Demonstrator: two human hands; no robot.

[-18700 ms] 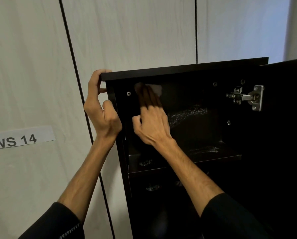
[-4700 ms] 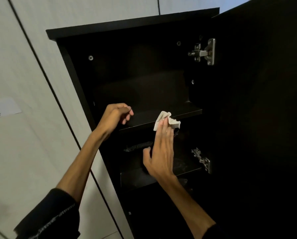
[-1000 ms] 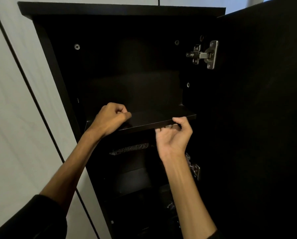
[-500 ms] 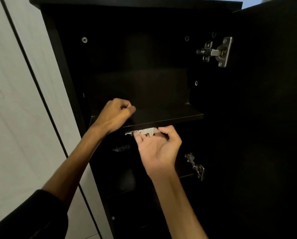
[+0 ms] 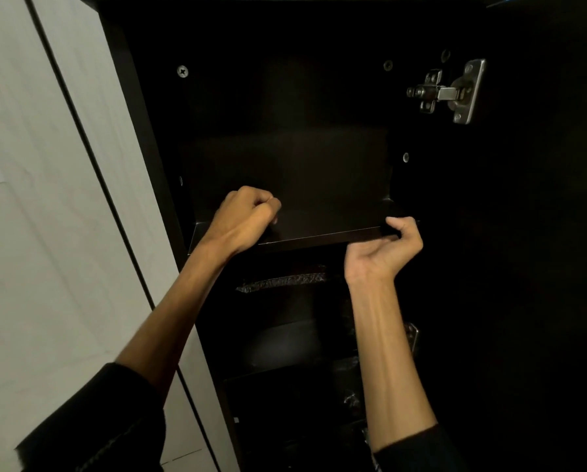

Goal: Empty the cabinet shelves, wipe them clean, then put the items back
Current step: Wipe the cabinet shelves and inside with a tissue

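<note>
While both hands work at its front edge, the upper shelf [image 5: 322, 223] sits level inside the dark cabinet [image 5: 142, 131], spanning from the left wall to the right wall, its top surface bare where it shows. Left hand [image 5: 246, 218] lies as a fist on the shelf's left front part, knuckles up, fingers curled under; whether anything is inside the fist cannot be told. Right hand [image 5: 385, 252] comes up from below at the shelf's right front corner, palm toward the camera, thumb over the top of the edge and fingers curled up underneath it, so it pinches the board. No cloth shows in either hand; the right palm hides what the fingers may press against the underside. Below the shelf, a crinkled shiny strip [image 5: 282, 282] lies across the dim compartment, and a lower shelf [image 5: 285, 345] is faintly visible under that. Up right, a metal hinge [image 5: 450, 92] joins the cabinet to the open door [image 5: 540, 233]. A screw head [image 5: 182, 71] shows on the left inner wall. Pale wall panels [image 5: 47, 233] stand to the left of the cabinet. Dark sleeves [image 5: 108, 420] cover both forearms near the elbows.
</note>
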